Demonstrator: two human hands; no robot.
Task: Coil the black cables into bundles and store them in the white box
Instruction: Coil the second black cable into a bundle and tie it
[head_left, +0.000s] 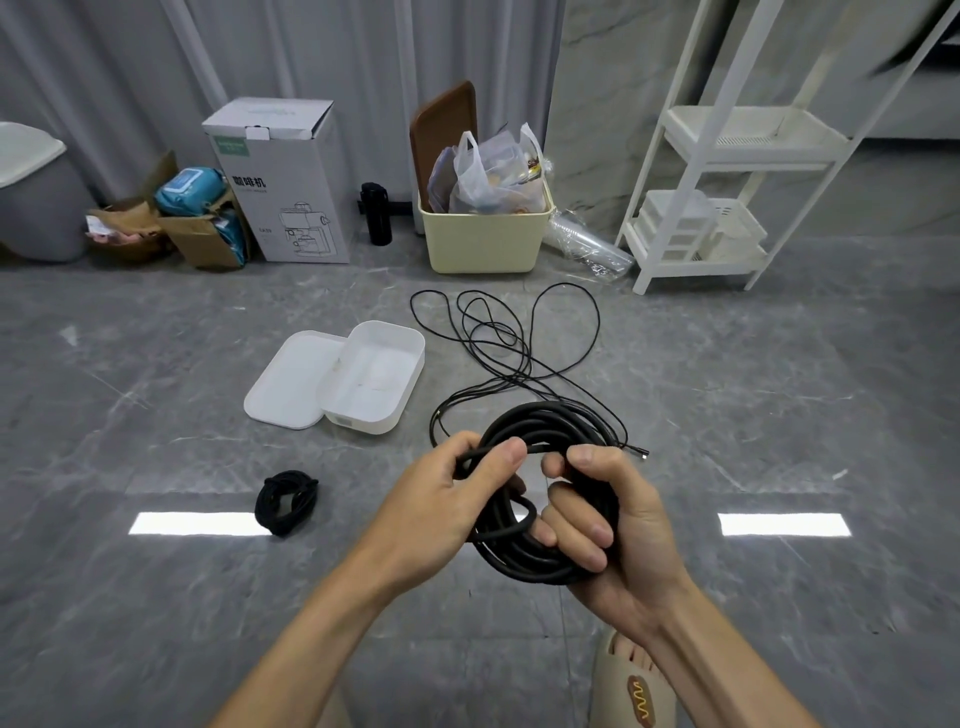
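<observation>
Both hands curled round a thick black cable coil (545, 499) at centre: left hand (447, 509) pinched its end, right hand (608, 525) gripped the loops. White box (376, 379) sat open w/ nothing inside, beyond them.

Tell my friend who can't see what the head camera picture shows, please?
Two hands, the left hand and the right hand, hold a thick coil of black cable above a grey floor. An open white box sits beyond them beside its lid, a small tied bundle lies to the left, and a thin loose cable sprawls behind.
</observation>
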